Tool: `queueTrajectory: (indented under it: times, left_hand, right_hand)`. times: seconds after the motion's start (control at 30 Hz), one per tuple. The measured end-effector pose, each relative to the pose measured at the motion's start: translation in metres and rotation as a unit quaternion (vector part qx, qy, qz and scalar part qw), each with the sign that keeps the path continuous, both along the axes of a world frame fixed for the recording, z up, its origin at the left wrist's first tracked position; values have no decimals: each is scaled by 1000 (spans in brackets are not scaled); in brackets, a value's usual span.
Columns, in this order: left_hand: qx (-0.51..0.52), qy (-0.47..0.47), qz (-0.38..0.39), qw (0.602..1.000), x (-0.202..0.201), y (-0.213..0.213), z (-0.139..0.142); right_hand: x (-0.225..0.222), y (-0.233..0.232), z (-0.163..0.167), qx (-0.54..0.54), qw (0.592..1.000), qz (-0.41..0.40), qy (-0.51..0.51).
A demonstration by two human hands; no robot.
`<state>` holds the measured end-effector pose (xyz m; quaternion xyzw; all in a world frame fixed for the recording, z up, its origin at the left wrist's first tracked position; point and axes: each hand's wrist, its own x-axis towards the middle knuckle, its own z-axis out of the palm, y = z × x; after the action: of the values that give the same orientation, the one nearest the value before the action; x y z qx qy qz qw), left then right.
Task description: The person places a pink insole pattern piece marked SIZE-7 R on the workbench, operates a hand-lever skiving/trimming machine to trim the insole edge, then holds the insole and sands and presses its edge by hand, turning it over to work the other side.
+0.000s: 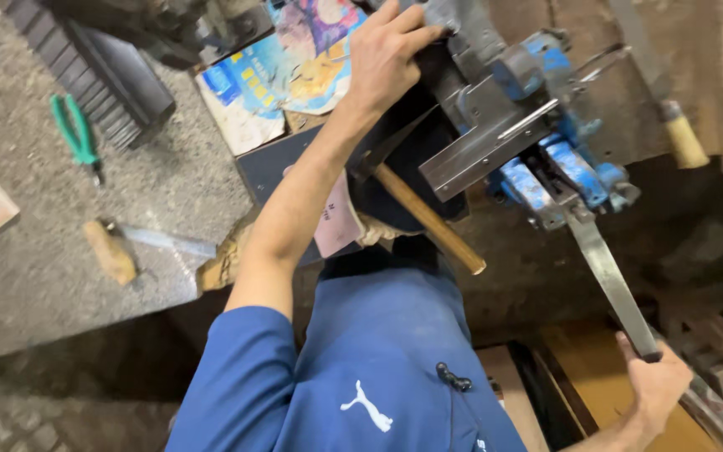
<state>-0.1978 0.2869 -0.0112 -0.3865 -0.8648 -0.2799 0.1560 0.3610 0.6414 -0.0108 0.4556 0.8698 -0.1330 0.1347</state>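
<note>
Our left hand presses flat, fingers spread, on dark workpiece just behind blue vise. Our right hand closed round end of vise's flat steel handle. Grey angle bar clamped in vise; wooden-handled hammer lies just left of it. Risk, we judge: handle slipping from grip, or fingers pinched beside vise. Cast iron, chipped paint.

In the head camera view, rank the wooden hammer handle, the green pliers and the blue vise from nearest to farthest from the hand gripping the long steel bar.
From the right hand on the steel bar:
1. Blue vise, up along the bar.
2. Wooden hammer handle, further left, mid-frame.
3. Green pliers, on the floor at far left.
</note>
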Motion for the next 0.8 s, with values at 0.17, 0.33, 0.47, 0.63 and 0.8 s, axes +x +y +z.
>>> queueTrajectory:
  times: [0.17,0.33,0.47,0.63,0.8]
  left_hand:
    - [14,1,-64,998,-17,-3,6]
    - [20,-7,-130,991,-25,-8,23]
    - [79,-4,-138,987,-20,-14,63]
    - [264,-184,-132,938,8,-50,118]
    - [579,-441,-189,659,48,-86,138]
  right_hand:
    - [-4,-3,0,1,1000,-13,17]
    - [6,-3,-1,25,999,-18,-8]
    - [0,-11,2,-25,996,-64,-50]
    - [-82,-58,29,42,963,135,229]
    - [-208,-180,74,-63,898,267,344]
